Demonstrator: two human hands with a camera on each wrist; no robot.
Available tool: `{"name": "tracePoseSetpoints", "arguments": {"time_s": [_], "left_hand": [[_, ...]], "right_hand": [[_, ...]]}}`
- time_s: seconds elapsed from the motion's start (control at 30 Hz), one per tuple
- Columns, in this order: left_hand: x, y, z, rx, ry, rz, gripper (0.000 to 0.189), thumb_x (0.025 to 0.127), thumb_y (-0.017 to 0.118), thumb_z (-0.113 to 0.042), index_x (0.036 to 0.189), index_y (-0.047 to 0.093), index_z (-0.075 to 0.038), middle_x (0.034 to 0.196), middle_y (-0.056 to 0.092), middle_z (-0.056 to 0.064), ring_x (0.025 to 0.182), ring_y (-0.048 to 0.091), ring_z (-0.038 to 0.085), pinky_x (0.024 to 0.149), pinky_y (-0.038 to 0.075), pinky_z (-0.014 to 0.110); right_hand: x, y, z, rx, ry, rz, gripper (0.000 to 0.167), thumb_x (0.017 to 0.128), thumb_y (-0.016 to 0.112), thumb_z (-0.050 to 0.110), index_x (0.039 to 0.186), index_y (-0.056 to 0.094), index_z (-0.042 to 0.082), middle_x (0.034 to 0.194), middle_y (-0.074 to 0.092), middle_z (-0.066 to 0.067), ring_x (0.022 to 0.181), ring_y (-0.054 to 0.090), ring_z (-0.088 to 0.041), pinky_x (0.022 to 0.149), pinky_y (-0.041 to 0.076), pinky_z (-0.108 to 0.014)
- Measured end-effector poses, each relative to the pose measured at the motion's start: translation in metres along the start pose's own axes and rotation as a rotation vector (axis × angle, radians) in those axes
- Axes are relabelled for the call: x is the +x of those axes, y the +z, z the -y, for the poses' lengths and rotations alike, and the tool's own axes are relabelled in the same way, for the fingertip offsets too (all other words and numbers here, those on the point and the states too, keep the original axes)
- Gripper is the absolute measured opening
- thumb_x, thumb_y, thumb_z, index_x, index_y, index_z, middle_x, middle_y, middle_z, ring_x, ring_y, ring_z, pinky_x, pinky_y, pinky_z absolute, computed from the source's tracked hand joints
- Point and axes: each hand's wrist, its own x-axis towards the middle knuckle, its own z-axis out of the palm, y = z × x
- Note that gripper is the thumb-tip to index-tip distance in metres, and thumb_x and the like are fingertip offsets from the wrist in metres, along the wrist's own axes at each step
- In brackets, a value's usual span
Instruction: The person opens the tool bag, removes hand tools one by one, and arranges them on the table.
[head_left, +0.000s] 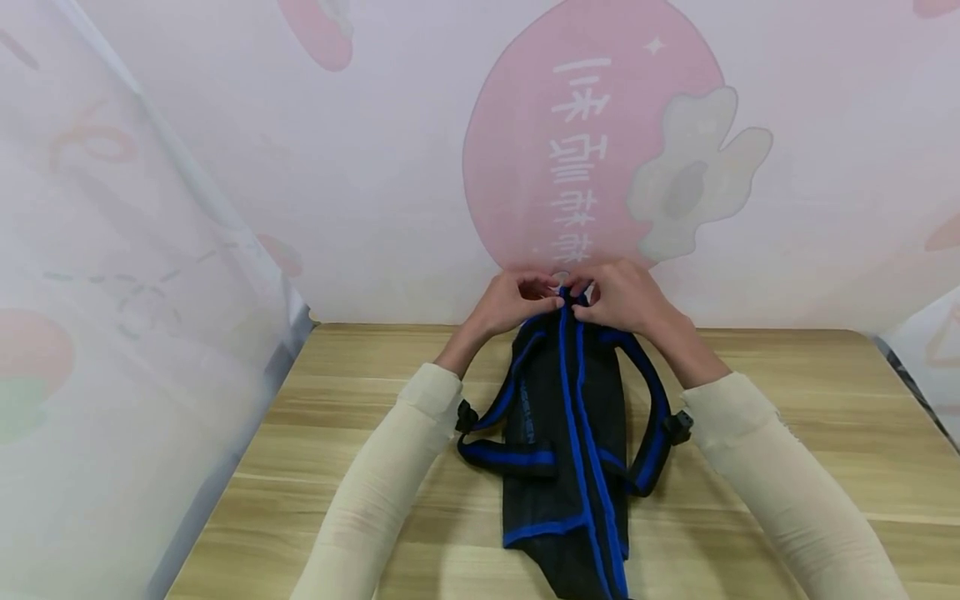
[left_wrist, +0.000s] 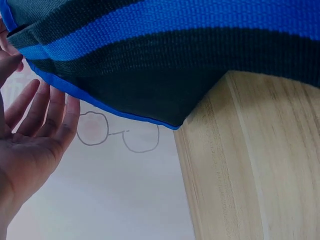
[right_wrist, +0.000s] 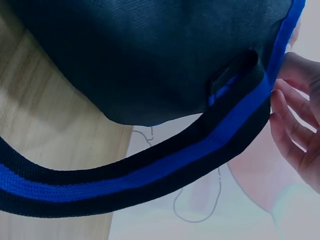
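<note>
A black bag (head_left: 540,500) with blue trim lies lengthwise on the table, two blue-edged strips running down its middle. At its far end, my left hand (head_left: 517,296) pinches the blue edge between thumb and fingers. Just to the right, my right hand (head_left: 622,296) pinches the same end, its fingertips close to the left ones. Black-and-blue shoulder straps loop out on both sides, the left strap (head_left: 506,456) and the right strap (head_left: 651,465). In the left wrist view a strap (left_wrist: 150,22) crosses above the hand; the right wrist view shows another strap (right_wrist: 100,187) curving below the bag.
The wooden table (head_left: 360,408) ends at a pale printed cloth (head_left: 390,208) hanging behind it, close to both hands. Black buckles sit on the straps, the left buckle (head_left: 467,415) and the right buckle (head_left: 678,427) near my sleeves. More cloth (head_left: 150,375) hangs at the left.
</note>
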Motion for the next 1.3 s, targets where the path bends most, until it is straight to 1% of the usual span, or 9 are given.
{"name": "tracePoseSetpoints", "arguments": {"time_s": [0.13, 0.27, 0.47, 0.6, 0.7, 0.93, 1.1, 1.3], "left_hand": [[0.000, 0.002, 0.002, -0.009, -0.011, 0.002, 0.038, 0.096, 0.081, -0.025, 0.128, 0.076, -0.004, 0.117, 0.081, 0.013, 0.105, 0.078, 0.024, 0.095, 0.062, 0.035], [0.000, 0.003, 0.003, -0.008, -0.012, 0.000, 0.038, 0.096, 0.081, -0.026, 0.128, 0.077, -0.006, 0.118, 0.080, 0.012, 0.106, 0.078, 0.022, 0.095, 0.062, 0.033], [0.000, 0.003, 0.003, -0.007, -0.007, 0.001, 0.038, 0.096, 0.081, -0.025, 0.128, 0.077, -0.005, 0.116, 0.081, 0.013, 0.104, 0.079, 0.022, 0.093, 0.063, 0.034], [0.000, 0.003, 0.002, -0.008, -0.005, 0.002, 0.038, 0.096, 0.080, -0.025, 0.128, 0.077, -0.005, 0.117, 0.081, 0.013, 0.105, 0.078, 0.023, 0.094, 0.063, 0.034], [0.000, 0.004, 0.002, -0.009, -0.002, 0.001, 0.038, 0.096, 0.080, -0.024, 0.129, 0.076, -0.005, 0.119, 0.080, 0.013, 0.107, 0.078, 0.023, 0.095, 0.062, 0.035], [0.000, 0.004, 0.003, -0.013, -0.005, 0.004, 0.040, 0.097, 0.080, -0.025, 0.131, 0.075, -0.006, 0.122, 0.080, 0.013, 0.109, 0.078, 0.024, 0.096, 0.062, 0.035], [-0.002, 0.004, 0.001, -0.004, -0.003, 0.005, 0.040, 0.097, 0.080, -0.026, 0.132, 0.075, -0.006, 0.120, 0.080, 0.013, 0.108, 0.078, 0.024, 0.095, 0.063, 0.036], [-0.002, 0.005, 0.002, 0.003, -0.001, 0.003, 0.039, 0.097, 0.079, -0.025, 0.131, 0.075, -0.007, 0.120, 0.080, 0.013, 0.108, 0.078, 0.023, 0.095, 0.062, 0.035]], "right_hand": [[0.002, -0.001, 0.002, 0.002, -0.001, 0.012, 0.038, 0.085, 0.082, 0.013, 0.123, 0.080, 0.011, 0.099, 0.083, -0.005, 0.082, 0.078, -0.023, 0.078, 0.061, -0.042], [0.003, -0.001, 0.002, 0.015, -0.003, 0.022, 0.038, 0.086, 0.080, 0.012, 0.124, 0.080, 0.012, 0.098, 0.082, -0.006, 0.083, 0.079, -0.024, 0.077, 0.062, -0.042], [0.003, -0.003, -0.001, 0.046, -0.027, 0.028, 0.031, 0.088, 0.078, 0.010, 0.120, 0.081, 0.009, 0.098, 0.082, -0.005, 0.085, 0.079, -0.025, 0.079, 0.063, -0.043], [0.001, -0.004, -0.004, 0.034, -0.036, 0.011, 0.026, 0.089, 0.078, 0.011, 0.115, 0.081, 0.009, 0.097, 0.082, -0.005, 0.082, 0.077, -0.022, 0.075, 0.061, -0.041], [-0.002, -0.004, -0.004, 0.020, -0.036, -0.006, 0.024, 0.090, 0.079, 0.012, 0.114, 0.081, 0.008, 0.097, 0.082, -0.005, 0.080, 0.075, -0.020, 0.072, 0.059, -0.040], [-0.007, -0.004, -0.007, 0.045, 0.000, 0.003, 0.022, 0.093, 0.080, 0.013, 0.114, 0.082, 0.007, 0.098, 0.082, -0.008, 0.084, 0.076, -0.027, 0.075, 0.060, -0.045], [-0.007, -0.003, -0.010, 0.074, 0.009, 0.010, 0.019, 0.094, 0.078, 0.014, 0.112, 0.083, 0.008, 0.097, 0.082, -0.008, 0.085, 0.075, -0.027, 0.075, 0.060, -0.045], [-0.008, -0.001, -0.010, 0.132, 0.048, 0.028, 0.019, 0.095, 0.075, 0.013, 0.111, 0.083, 0.007, 0.097, 0.081, -0.009, 0.083, 0.074, -0.025, 0.075, 0.061, -0.044]]}}
